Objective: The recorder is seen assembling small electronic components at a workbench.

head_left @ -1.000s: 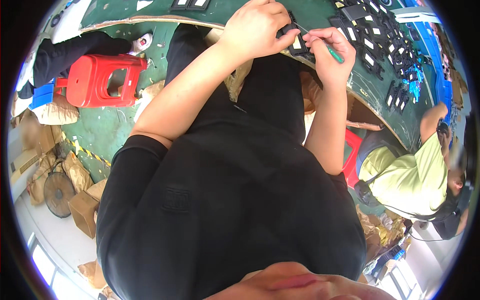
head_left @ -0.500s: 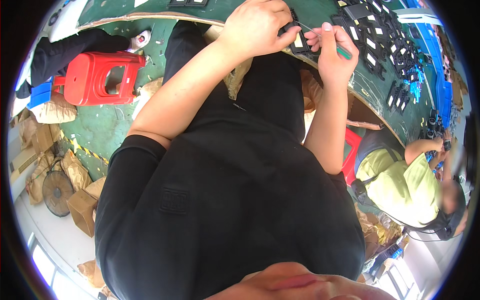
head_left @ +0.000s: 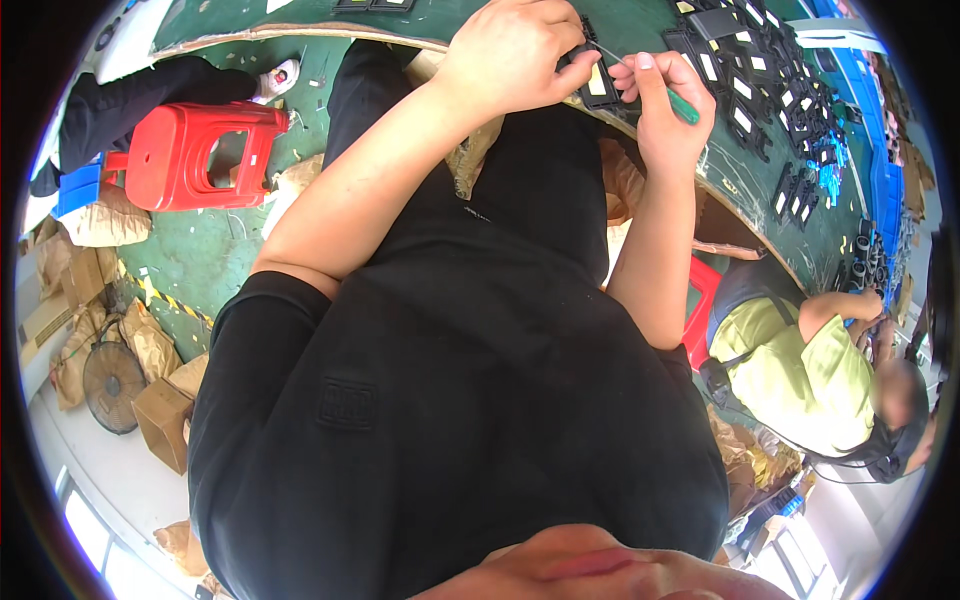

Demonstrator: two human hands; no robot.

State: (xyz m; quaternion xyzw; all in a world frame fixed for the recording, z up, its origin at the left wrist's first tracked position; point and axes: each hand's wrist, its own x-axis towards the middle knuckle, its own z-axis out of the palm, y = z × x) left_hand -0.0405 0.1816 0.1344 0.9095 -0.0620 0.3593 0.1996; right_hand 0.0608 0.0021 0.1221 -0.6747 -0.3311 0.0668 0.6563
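Note:
My right hand (head_left: 672,112) is closed around a screwdriver (head_left: 684,108) with a green handle. Its thin metal shaft slants up and left to a black plastic part (head_left: 598,88) with a pale label, at the bench's near edge. My left hand (head_left: 520,52) is curled over that same part from the left, its thumb along the near side. The back of the hand hides most of its fingers and some of the part. Where exactly the screwdriver's tip meets the part is too small to make out.
Many similar black parts (head_left: 742,85) lie on the green bench (head_left: 640,22) to the right, beside small blue pieces (head_left: 830,172). A red stool (head_left: 185,155) stands on the floor at left. At right sits a co-worker in a yellow-green shirt (head_left: 790,365).
My right thumb and the screwdriver handle have shifted slightly, the handle moving a little up and left. My left hand stays in place. The co-worker's arms have moved.

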